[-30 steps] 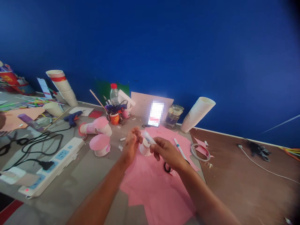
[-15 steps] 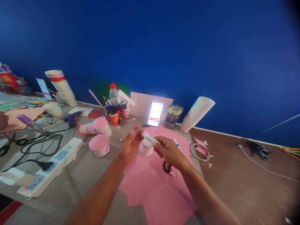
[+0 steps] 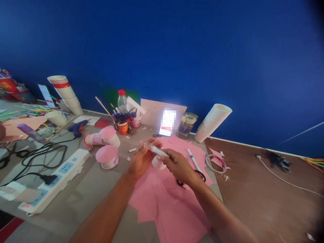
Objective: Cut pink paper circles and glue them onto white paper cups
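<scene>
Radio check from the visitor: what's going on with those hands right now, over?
Left hand and right hand gripping clear plastic tube. White paper cup just below. Black scissors on pink paper under right hand.

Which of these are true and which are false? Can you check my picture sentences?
1. The left hand and right hand both hold a clear tube. True.
2. The right hand holds scissors. False: the scissors lie on the pink paper.
3. The glue gun is blue. True.
4. The plastic bottle has a blue cap. False: its cap is red.
5. The stack of white paper cups stands straight up. False: it leans over.
</scene>
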Demonstrator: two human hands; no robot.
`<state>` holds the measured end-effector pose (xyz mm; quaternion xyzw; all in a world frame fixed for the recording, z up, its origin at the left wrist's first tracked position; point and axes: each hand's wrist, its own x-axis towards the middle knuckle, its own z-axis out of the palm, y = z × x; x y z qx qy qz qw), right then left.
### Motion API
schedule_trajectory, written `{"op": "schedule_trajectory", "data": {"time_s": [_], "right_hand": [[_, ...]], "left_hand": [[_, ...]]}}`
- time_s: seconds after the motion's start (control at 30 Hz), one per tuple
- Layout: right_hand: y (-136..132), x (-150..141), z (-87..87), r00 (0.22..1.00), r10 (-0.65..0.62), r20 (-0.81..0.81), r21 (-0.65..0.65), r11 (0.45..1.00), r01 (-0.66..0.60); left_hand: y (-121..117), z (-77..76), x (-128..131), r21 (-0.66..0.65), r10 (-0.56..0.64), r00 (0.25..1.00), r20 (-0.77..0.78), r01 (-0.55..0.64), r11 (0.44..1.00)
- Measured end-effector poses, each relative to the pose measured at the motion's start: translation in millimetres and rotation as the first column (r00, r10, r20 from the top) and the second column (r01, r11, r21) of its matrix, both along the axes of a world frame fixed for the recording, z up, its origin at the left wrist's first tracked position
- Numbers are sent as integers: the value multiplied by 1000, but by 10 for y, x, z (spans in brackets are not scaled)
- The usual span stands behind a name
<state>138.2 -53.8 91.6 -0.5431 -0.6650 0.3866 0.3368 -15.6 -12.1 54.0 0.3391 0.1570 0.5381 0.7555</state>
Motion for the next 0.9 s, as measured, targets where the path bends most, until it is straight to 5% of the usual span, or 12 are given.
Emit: {"op": "schedule_trajectory", "data": {"time_s": [0.37, 0.57, 0.77, 0.9], "right_hand": [[-58, -47, 4, 985, -36, 166, 176, 984, 6], [-53, -57, 2, 982, -2, 190, 181, 983, -33], [-90, -100, 3, 978, 6, 209, 196, 979, -48], [-112, -113, -14, 974, 20, 227, 198, 978, -67]], "left_hand": [[-58, -16, -22, 273, 346, 889, -299, -268, 924], [-92, -32, 25, 312, 365, 886, -287, -274, 910], [-108, -50, 74, 472, 602, 739, -303, -433, 768], [-143, -83, 112, 489, 664, 681, -308, -485, 725]]}}
